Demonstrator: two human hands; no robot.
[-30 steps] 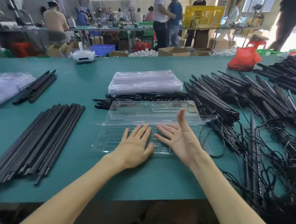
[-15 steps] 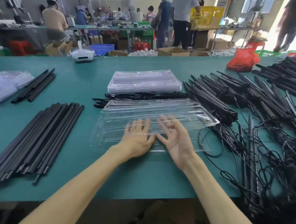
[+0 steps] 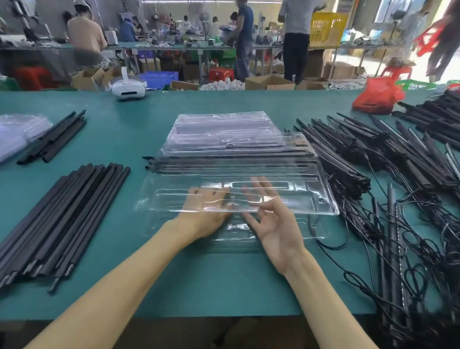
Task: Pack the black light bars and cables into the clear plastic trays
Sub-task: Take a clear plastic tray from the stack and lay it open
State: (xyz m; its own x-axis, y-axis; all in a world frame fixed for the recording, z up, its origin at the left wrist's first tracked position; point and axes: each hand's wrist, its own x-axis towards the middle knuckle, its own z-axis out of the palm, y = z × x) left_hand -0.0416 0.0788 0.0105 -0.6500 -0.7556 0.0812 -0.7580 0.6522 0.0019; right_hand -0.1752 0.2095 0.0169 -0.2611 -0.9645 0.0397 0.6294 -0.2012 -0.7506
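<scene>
A clear hinged plastic tray lies in front of me. Its lid [image 3: 290, 184] hangs tilted over the base [image 3: 235, 242]. My left hand [image 3: 206, 219] rests flat on the base, fingers under the lid. Turned palm up, my right hand [image 3: 276, 232] pinches the lid's front edge between thumb and fingers. Black light bars [image 3: 57, 216] lie in a neat row on the left. A big heap of bars [image 3: 387, 163] with tangled black cables [image 3: 408, 255] fills the right side. I see no bars inside the tray.
A stack of clear trays [image 3: 221, 130] sits behind the open one, with loose black bars [image 3: 153, 166] at its front. A small bar bundle [image 3: 54, 140] and plastic bags [image 3: 5, 136] lie far left. White headset [image 3: 127, 88] and red bag [image 3: 376, 96] sit at the table's far edge. People work behind.
The tray lid has swung from standing open down toward me, over both hands. My right hand went from held up beside the lid to gripping its front edge. The left hand stayed on the base.
</scene>
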